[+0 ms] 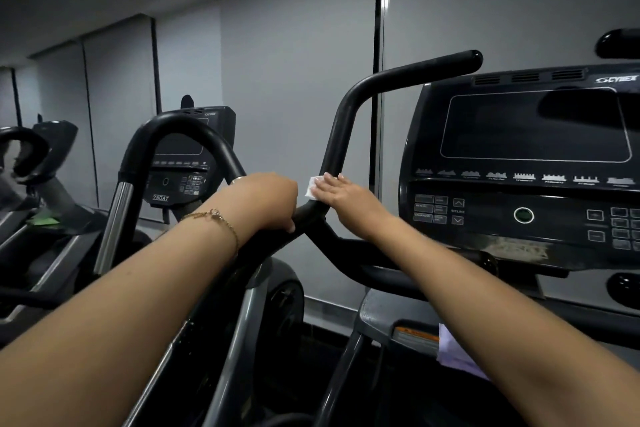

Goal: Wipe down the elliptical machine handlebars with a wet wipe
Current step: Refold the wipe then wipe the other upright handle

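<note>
A black handlebar point(341, 135) of the elliptical rises in the middle and bends right at the top. My right hand point(341, 192) lies on its lower stretch with straight fingers, pressing a small white wet wipe point(312, 186) against the bar; only the wipe's left edge shows. My left hand point(268, 199), with a gold bracelet on its wrist, grips a lower black bar point(277, 239) just left of the joint.
The machine's dark console point(526, 163) stands at the right with a blank screen and buttons. A curved black handle point(194, 128) arches at the left. Other machines point(180, 163) line the grey wall. A pale cloth-like item point(457, 350) lies low behind my right forearm.
</note>
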`<state>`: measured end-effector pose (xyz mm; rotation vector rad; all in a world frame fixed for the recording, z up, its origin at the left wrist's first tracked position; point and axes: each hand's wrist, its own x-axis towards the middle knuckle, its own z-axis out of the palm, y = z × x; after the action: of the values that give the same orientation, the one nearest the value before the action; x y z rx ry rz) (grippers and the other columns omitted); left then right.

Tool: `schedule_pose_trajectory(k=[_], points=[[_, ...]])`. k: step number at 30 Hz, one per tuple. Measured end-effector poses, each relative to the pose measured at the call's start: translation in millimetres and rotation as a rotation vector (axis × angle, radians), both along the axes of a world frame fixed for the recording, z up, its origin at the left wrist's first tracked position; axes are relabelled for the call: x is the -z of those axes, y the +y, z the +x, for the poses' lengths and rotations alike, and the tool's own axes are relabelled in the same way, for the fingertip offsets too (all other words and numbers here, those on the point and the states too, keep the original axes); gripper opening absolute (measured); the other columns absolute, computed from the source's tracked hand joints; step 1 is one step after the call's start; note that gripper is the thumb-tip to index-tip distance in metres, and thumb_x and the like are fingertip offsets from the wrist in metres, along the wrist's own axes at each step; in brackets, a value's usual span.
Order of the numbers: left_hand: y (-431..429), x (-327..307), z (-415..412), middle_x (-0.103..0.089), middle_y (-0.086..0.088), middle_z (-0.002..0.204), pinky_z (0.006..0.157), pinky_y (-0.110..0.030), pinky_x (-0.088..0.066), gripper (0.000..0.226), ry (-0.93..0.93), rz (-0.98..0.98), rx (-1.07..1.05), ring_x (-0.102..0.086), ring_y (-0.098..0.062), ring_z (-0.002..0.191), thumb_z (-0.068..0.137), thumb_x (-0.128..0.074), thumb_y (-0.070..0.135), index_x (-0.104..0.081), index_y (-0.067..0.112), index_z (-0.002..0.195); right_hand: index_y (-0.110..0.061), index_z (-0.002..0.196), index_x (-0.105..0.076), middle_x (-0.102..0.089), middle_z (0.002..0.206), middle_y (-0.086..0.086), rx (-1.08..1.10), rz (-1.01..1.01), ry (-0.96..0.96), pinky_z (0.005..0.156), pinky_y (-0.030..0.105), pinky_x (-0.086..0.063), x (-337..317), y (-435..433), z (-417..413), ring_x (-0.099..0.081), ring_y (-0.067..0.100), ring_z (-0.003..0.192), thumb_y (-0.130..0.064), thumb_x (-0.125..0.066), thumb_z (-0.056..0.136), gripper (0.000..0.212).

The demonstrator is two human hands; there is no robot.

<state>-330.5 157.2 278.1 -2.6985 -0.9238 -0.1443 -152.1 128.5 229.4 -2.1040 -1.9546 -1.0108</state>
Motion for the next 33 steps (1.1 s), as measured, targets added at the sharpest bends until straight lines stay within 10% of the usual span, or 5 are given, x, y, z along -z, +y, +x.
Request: schedule_pose_trajectory(k=[14, 24, 33], points=[[-2, 2, -5, -0.056, 0.002, 0.075, 0.081, -0.033, -0.048, 0.031, -0.168, -0.124, -0.014, -0.057, -0.023, 0.083, 0.085, -0.063, 0.026, -0.064, 0.014, 0.113, -0.03, 0.131, -0.047, -0.049, 0.138, 0.006, 0.018, 0.108, 0.505, 0.087, 0.031, -0.036, 19, -1, -32, -0.046, 0.03, 0.125, -0.018, -0.033, 0.097, 0.038], [-12, 27, -57, -0.042, -0.008, 0.143, 0.09, -0.037, -0.048, 0.039, -0.483, -0.209, -0.098, -0.057, -0.027, 0.112, 0.081, -0.067, 0.031, -0.062, 0.014, 0.116, -0.038, 0.128, -0.051, -0.057, 0.132, 0.005, -0.036, 0.216, 0.776, 0.088, 0.027, -0.04, 27, -11, -58, -0.052, 0.026, 0.12, -0.023, -0.037, 0.099, 0.036], [-29, 24, -64, -0.061, -0.008, 0.111, 0.073, -0.032, -0.043, 0.029, -0.471, -0.204, -0.079, -0.059, -0.028, 0.102, 0.087, -0.062, 0.025, -0.06, 0.011, 0.113, -0.035, 0.125, -0.055, -0.062, 0.126, 0.001, -0.055, 0.217, 0.665, 0.085, 0.027, -0.042, 27, -22, -77, -0.055, 0.022, 0.117, -0.016, -0.039, 0.097, 0.037]])
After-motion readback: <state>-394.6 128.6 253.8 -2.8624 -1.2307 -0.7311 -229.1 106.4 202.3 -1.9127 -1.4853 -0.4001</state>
